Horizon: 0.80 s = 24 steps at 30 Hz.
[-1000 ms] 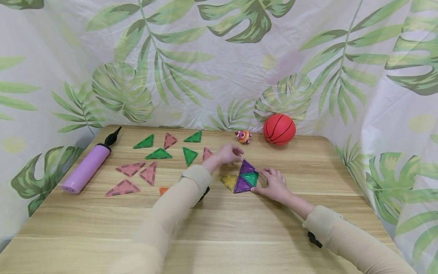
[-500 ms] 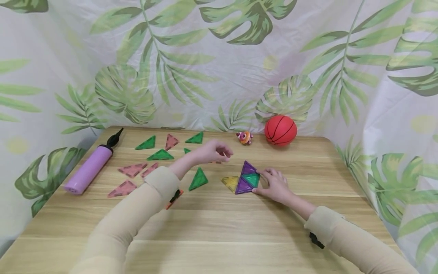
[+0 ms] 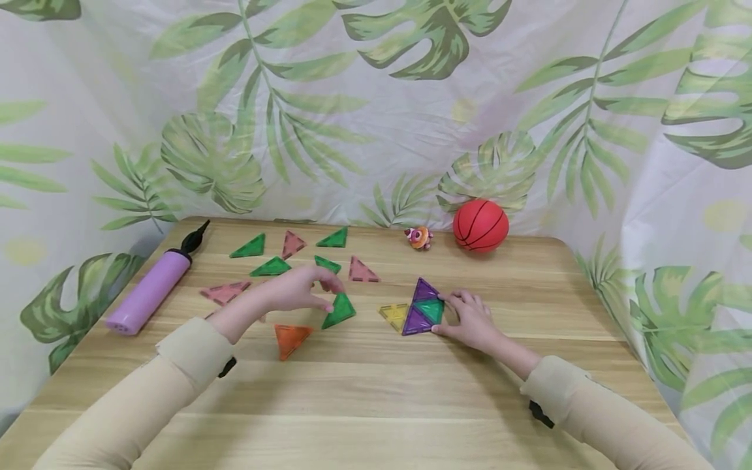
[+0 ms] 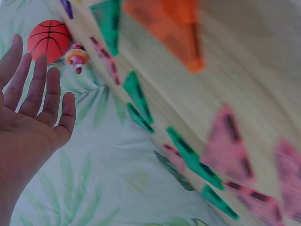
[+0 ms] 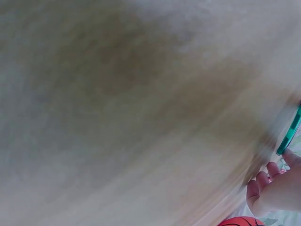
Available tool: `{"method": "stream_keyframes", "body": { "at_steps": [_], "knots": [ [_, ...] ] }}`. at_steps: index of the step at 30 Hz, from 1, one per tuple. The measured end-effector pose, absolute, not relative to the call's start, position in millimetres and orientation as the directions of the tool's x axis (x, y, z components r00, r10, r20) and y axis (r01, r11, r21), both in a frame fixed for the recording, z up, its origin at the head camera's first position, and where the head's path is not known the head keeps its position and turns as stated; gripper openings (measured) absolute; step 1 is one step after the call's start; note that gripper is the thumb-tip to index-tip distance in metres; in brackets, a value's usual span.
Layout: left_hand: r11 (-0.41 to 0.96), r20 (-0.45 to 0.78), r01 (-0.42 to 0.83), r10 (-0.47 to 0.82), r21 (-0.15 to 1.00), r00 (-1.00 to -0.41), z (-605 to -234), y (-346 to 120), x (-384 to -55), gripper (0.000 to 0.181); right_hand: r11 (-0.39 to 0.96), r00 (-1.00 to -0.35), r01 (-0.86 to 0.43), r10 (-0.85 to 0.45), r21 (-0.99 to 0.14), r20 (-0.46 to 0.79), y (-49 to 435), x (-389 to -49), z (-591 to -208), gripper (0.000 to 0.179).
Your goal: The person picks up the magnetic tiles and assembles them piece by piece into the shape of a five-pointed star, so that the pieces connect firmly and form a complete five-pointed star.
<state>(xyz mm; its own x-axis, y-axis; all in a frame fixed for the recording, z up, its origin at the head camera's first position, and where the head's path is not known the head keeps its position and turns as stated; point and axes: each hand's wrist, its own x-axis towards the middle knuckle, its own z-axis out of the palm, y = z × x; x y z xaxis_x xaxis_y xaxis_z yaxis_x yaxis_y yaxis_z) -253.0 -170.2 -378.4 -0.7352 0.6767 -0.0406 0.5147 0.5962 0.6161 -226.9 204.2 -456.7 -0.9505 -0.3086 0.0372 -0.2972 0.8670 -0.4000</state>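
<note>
My left hand [image 3: 302,288] is over the left-centre of the table, thumb and fingers apart, right by a green triangular magnetic tile [image 3: 339,312]; nothing shows in its grasp. In the left wrist view that hand [image 4: 35,108] has its fingers spread. My right hand [image 3: 470,320] holds a joined group of tiles between thumb and forefinger: an upper purple triangle [image 3: 424,290], a teal-green triangle [image 3: 431,309] and a lower purple triangle [image 3: 416,322]. Against their left side lies a yellow triangle [image 3: 395,315]. The right wrist view catches only part of the right hand [image 5: 277,188] beside a green tile edge [image 5: 290,133].
An orange tile [image 3: 292,339] lies front left of the green one. Several pink tiles [image 3: 363,269] and green tiles [image 3: 249,246] are scattered behind and left. A purple hand pump [image 3: 149,290], a small toy figure [image 3: 419,237] and a red ball [image 3: 480,226] stand farther out.
My left hand has moved from behind the joined tiles leftward and nearer, to the loose green tile, uncovering the orange one. The right hand stays where it was.
</note>
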Motion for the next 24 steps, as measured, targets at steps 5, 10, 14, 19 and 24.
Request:
{"method": "stream_keyframes", "body": {
  "at_steps": [5, 10, 14, 19, 24],
  "knots": [
    [0.62, -0.08, 0.518, 0.683, 0.59, -0.726, -391.8, -196.5, -241.4, 0.036, 0.868, -0.951, -0.294, -0.308, -0.401, 0.03, 204.4, -226.5, -457.0, 0.075],
    [0.645, -0.093, 0.544, 0.686, 0.536, -0.722, -403.9, -216.8, -229.2, 0.039, 0.868, -0.95, -0.292, -0.311, -0.402, 0.019, 203.8, -227.2, -456.6, 0.075],
    [0.654, -0.072, 0.581, 0.692, 0.485, -0.719, -416.2, -229.5, -221.5, 0.041, 0.87, -0.95, -0.292, -0.313, -0.397, 0.013, 203.5, -227.3, -455.7, 0.075],
    [0.681, -0.077, 0.563, 0.666, 0.468, -0.742, -427.2, -237.7, -214.5, 0.046, 0.87, -0.95, -0.292, -0.314, -0.397, 0.01, 203.6, -227.2, -456.0, 0.075],
    [0.704, -0.072, 0.553, 0.644, 0.447, -0.762, -430.5, -237.7, -213.1, 0.05, 0.871, -0.95, -0.292, -0.312, -0.395, 0.015, 203.9, -227.6, -455.7, 0.075]
  ]
}}
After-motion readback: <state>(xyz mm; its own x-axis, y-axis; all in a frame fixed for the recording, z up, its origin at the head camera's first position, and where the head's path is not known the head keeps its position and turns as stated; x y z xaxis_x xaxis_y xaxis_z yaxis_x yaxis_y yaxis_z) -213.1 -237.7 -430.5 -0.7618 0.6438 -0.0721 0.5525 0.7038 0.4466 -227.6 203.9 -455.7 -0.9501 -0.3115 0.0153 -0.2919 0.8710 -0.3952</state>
